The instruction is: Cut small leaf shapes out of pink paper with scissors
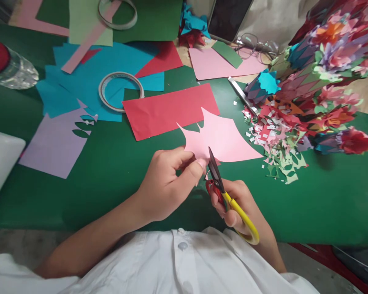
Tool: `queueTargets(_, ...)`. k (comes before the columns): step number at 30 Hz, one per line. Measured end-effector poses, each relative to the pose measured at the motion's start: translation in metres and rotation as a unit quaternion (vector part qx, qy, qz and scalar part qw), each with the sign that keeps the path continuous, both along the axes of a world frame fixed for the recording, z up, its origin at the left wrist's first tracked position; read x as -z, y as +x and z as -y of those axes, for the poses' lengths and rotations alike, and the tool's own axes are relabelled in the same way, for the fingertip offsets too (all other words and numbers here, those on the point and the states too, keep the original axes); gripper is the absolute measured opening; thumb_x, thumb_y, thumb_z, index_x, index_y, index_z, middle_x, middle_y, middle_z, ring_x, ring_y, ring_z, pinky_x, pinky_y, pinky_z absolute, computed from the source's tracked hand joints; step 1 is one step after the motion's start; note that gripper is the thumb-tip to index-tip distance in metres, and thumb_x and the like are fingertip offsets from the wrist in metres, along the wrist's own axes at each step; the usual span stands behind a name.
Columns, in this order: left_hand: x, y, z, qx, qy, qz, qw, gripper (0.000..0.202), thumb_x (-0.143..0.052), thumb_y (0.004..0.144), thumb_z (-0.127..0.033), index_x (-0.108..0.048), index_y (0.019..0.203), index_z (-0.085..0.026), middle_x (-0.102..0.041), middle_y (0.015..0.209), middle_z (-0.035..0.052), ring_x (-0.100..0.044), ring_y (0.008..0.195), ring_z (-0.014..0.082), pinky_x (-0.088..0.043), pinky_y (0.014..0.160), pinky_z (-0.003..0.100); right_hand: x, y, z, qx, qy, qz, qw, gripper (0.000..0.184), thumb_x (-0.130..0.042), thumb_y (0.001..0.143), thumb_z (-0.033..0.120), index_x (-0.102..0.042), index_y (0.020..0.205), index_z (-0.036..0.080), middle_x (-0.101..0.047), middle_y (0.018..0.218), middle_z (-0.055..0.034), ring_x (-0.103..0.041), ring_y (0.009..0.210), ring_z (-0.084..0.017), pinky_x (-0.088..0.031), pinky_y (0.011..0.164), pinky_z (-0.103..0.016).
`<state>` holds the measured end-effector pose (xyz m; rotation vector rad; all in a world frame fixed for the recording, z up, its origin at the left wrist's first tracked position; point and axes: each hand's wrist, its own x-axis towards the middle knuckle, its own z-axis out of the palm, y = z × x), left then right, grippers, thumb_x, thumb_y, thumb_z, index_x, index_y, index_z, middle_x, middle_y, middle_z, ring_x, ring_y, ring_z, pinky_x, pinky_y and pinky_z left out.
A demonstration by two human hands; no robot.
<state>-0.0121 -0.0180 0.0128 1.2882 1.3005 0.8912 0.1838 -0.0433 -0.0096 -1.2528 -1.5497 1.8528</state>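
Between thumb and fingers, my left hand (pixel 171 179) pinches a piece of pink paper (pixel 225 134) with curved, pointed cut edges. My right hand (pixel 237 202) is closed round the handles of scissors (pixel 241 214) with yellow on one handle and dark blades. Those blades lie at the lower edge of the pink paper, close to my left thumb. Something small and red (pixel 213 188) shows by the right fingers, partly hidden. Just beyond the pink paper lies a red paper strip (pixel 168 112) on the green tabletop (pixel 110 163).
Paper flowers (pixel 340 57) and a heap of scraps (pixel 282 139) fill the right side, beside a metal-edged cutter (pixel 242 96). Tape rolls (pixel 102 94), blue sheets (pixel 79 73) and a cut lilac sheet (pixel 55 143) lie left. A bottle (pixel 12 67), phone (pixel 228 18) and glasses (pixel 257 47) stand farther out.
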Motion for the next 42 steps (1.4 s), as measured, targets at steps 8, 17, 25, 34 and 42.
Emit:
queueTargets(8,-0.001,0.001,0.0,-0.003,0.004,-0.006,1.0,0.03,-0.049,0.087,-0.024,-0.057,0.058,-0.018,-0.055,0.049,-0.0027,-0.051,0.043,0.0106,-0.032,0.044,0.027,0.001,0.001,0.0,0.006,0.012,0.006,1.0,0.066,-0.06,0.066,0.082,-0.05,0.066,0.017,-0.042,0.051,0.0056,-0.028,0.047,-0.007,-0.021,0.044,-0.023)
queueTargets(17,-0.005,-0.003,-0.002,0.018,0.04,-0.049,0.998,0.042,-0.047,0.089,-0.024,-0.047,0.047,-0.019,-0.052,0.046,-0.0025,-0.049,0.048,0.0103,-0.032,0.048,0.028,0.0,0.001,0.0,0.014,0.016,0.02,1.0,0.066,-0.063,0.065,0.08,-0.049,0.061,0.016,-0.036,0.049,0.0072,-0.024,0.047,-0.006,-0.016,0.044,-0.024)
queueTargets(25,-0.005,-0.003,-0.002,0.03,0.063,-0.07,0.995,0.042,-0.043,0.093,-0.025,-0.046,0.051,-0.019,-0.05,0.047,-0.0042,-0.048,0.047,0.0095,-0.033,0.049,0.027,0.001,0.002,0.0,0.015,0.022,0.04,0.999,0.068,-0.061,0.062,0.083,-0.048,0.06,0.017,-0.036,0.05,0.0066,-0.024,0.048,-0.007,-0.016,0.044,-0.025)
queueTargets(34,-0.003,0.0,0.0,0.021,0.09,-0.09,0.992,0.039,-0.045,0.092,-0.021,-0.05,0.054,-0.018,-0.051,0.047,-0.0055,-0.048,0.045,0.0078,-0.033,0.048,0.025,-0.007,-0.001,0.0,-0.046,0.008,0.014,0.999,0.07,-0.046,0.069,0.09,-0.047,0.076,0.02,-0.038,0.057,0.005,-0.029,0.049,-0.01,-0.023,0.045,-0.026)
queueTargets(42,-0.002,0.003,0.003,0.012,0.093,-0.09,0.992,0.038,-0.049,0.093,-0.021,-0.052,0.056,-0.018,-0.052,0.048,-0.0072,-0.049,0.046,0.0063,-0.034,0.048,0.022,-0.007,-0.006,0.0,-0.068,0.05,0.016,0.996,0.073,-0.036,0.071,0.092,-0.044,0.078,0.02,-0.042,0.066,0.0015,-0.032,0.057,-0.013,-0.027,0.047,-0.026)
